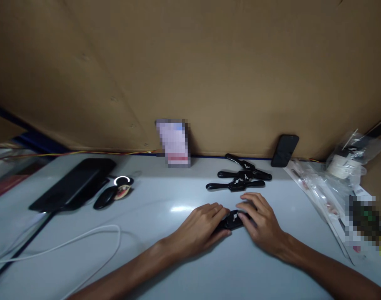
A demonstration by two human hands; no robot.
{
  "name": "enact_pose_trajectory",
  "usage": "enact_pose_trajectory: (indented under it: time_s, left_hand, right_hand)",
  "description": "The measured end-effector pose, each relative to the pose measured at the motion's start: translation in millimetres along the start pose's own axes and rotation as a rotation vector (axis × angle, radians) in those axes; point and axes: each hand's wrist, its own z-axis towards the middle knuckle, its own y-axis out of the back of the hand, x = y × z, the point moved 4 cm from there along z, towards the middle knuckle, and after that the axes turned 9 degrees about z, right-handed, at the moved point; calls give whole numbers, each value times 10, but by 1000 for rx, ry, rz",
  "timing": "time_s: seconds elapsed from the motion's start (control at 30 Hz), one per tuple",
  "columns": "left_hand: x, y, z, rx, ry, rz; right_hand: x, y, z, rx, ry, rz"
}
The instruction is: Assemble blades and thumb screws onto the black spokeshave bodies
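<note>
One black tool [234, 220] I'm gripping with my left hand [199, 228]; my right hand [264, 228] is curling over its other end, grip unclear; three similar tools [235, 185] are lying beyond.

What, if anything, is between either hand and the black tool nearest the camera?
Nothing visible. The left hand is around one end of the black tool, and the right hand is at the other end. The three similar tools lie beyond it, out of the way.
</note>
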Motion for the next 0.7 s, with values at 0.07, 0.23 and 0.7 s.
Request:
enact_pose_trajectory:
  time_s: [0.07, 0.23, 0.7]
  left_hand:
    - [-6, 10, 4, 0, -3, 1]
    - [-4, 13, 7, -3, -3, -2]
    - [2, -16, 0, 15, -2, 16]
  right_hand:
    - [-53, 29, 14, -57, -58, 5]
    - [-13, 64, 27, -59, -30, 52]
    - [40, -8, -17, 199, 47, 14]
